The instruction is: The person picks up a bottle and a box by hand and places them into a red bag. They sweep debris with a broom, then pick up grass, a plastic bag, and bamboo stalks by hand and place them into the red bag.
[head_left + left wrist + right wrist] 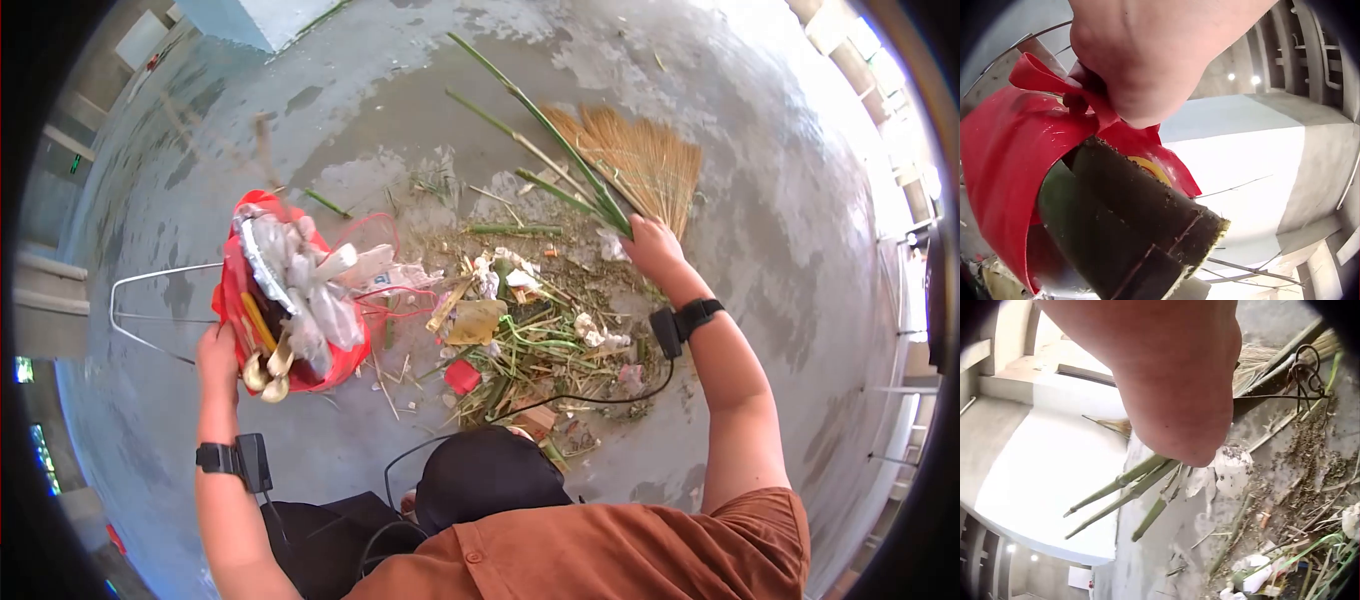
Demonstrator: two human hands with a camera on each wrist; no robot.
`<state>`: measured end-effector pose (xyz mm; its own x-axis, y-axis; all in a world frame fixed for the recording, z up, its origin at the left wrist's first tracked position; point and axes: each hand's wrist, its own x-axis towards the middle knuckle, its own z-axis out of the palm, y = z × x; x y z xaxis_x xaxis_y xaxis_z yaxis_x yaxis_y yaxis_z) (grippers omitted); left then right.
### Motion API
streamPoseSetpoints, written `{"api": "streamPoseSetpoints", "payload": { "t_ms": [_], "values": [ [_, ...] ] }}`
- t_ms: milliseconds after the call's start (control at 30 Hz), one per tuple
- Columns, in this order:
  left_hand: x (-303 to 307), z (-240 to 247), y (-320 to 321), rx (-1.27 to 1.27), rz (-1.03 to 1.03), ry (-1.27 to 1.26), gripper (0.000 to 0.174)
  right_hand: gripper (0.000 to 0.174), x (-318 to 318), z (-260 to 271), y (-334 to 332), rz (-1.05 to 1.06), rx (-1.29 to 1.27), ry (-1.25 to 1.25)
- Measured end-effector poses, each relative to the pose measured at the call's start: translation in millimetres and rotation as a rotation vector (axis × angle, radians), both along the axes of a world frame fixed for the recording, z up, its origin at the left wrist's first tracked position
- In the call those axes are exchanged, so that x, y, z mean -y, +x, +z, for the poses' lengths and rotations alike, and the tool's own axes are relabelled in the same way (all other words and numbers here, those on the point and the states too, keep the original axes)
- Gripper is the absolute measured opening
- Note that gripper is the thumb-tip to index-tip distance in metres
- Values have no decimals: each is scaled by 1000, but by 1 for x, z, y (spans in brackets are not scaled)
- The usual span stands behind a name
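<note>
At the left of the head view, my left hand (217, 360) grips the rim of a red plastic bag (345, 365). Clear and white plastic wrappers (338, 315) bulge from the bag's mouth beside a yellow stick (257, 322). Close up in the left wrist view, broad dark green stalk pieces (1129, 212) jut out below that hand. My right hand (660, 252) holds several long green stalks (560, 140), their cut ends fanning out past the fist in the right wrist view. Its fingers are mostly hidden there by the hand's own heel.
Between the hands lies a pile of litter (520, 365) with chopped stalks, wrappers, a red scrap (462, 377) and dirt. Beyond the right hand is a straw broom (655, 165). A metal wire frame (165, 272) stands left of the bag. The concrete floor (340, 110) has damp patches.
</note>
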<state>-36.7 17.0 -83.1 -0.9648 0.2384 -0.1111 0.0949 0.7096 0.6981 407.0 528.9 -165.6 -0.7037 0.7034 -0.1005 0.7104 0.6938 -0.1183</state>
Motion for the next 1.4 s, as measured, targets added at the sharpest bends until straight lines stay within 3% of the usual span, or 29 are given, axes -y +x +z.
{"api": "streamPoseSetpoints", "payload": {
  "t_ms": [200, 267, 300, 433, 467, 533, 667, 733, 867, 933, 1133, 1167, 1233, 1400],
  "values": [
    [-6, -12, -3, -67, -53, -8, 36, 48, 19, 43, 36, -112, 18, -226],
    [-9, -12, -6, -85, -70, -22, 37, 46, 41, 67, 35, -363, -304, -585],
    [-10, -14, -7, -132, -96, -60, 37, 42, 46, 60, 38, -369, -464, -651],
    [-9, -21, -15, -168, -135, -78, 38, 37, 95, 70, 18, -428, -288, -849],
    [-9, -22, -17, -161, -139, -87, 38, 37, 100, 52, 19, -435, -281, -857],
    [-10, -26, -21, -170, -150, -64, 37, 37, 105, 14, 17, -501, -560, -925],
    [-10, -18, -14, -53, -137, 11, 35, 29, 114, 6, 4, -527, -684, -1008],
    [-12, -12, -13, -19, -134, 8, 33, 24, 109, 7, -6, -506, -669, -993],
    [-12, -14, -13, 2, -123, 28, 32, 19, 101, 36, -17, -443, -1022, -1073],
    [-12, -14, -12, -205, -182, -77, 34, 18, 108, 72, -27, -348, -1233, -1141],
    [-19, -2, -4, -167, -160, -99, 35, 20, 133, 191, -40, -53, -1609, -1069],
    [-21, 2, 0, -162, -143, -98, 35, 20, 138, 209, -43, -36, -1609, -1069],
    [-23, 4, 1, -195, -144, -121, 35, 20, 149, 240, -50, 208, -1746, -1109],
    [-28, 9, 6, -188, -167, -142, 35, 22, 208, 293, -100, 353, -1823, -1088]
  ]
}}
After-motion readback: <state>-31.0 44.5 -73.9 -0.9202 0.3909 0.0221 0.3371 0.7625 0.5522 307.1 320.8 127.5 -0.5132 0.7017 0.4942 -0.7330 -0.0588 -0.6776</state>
